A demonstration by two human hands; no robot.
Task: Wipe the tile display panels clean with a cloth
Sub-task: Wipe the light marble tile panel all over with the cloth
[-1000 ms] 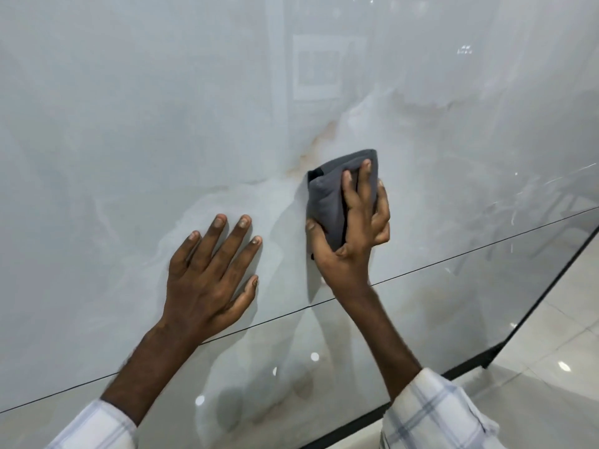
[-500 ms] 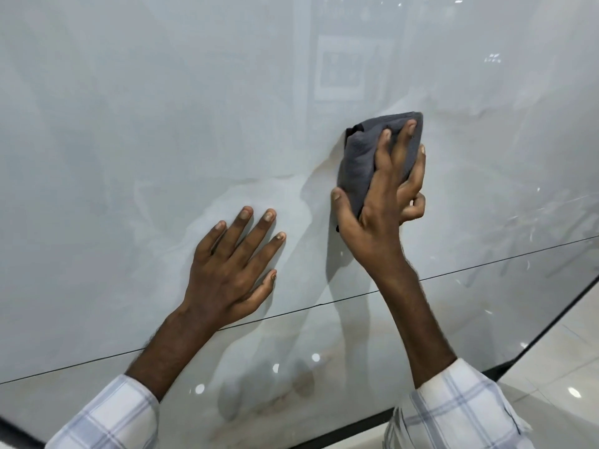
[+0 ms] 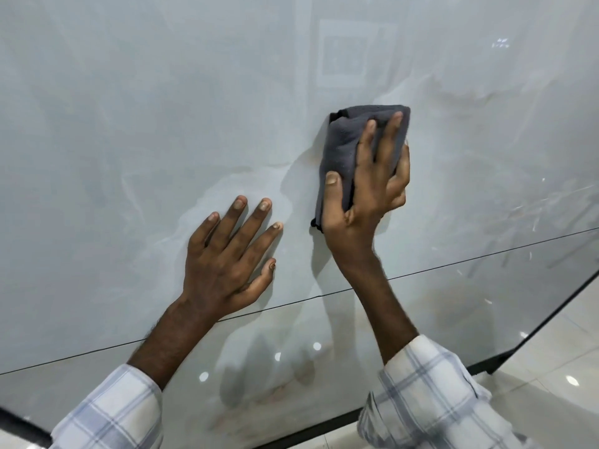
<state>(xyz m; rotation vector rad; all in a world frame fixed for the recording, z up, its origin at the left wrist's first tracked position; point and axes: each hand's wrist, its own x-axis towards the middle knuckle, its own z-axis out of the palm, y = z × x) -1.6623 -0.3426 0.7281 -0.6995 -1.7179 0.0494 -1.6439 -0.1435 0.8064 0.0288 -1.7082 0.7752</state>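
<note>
A glossy pale marble-look tile panel (image 3: 136, 131) fills the view, with a thin dark joint line (image 3: 453, 262) crossing it below both hands. My right hand (image 3: 366, 196) grips a folded dark grey cloth (image 3: 343, 144) and presses it against the panel right of centre; the thumb curls over the cloth's left edge and the fingers lie across its top. My left hand (image 3: 227, 260) lies flat on the panel with fingers spread, to the lower left of the cloth.
A second panel section (image 3: 324, 367) continues below the joint line, ending at a black frame edge (image 3: 547, 325) on the lower right. Shiny floor tiles (image 3: 557, 384) with light reflections lie beyond it. Checked shirt sleeves cover both forearms.
My right hand has carried the cloth up and to the right across the panel over the last second. My left hand has stayed flat on the panel.
</note>
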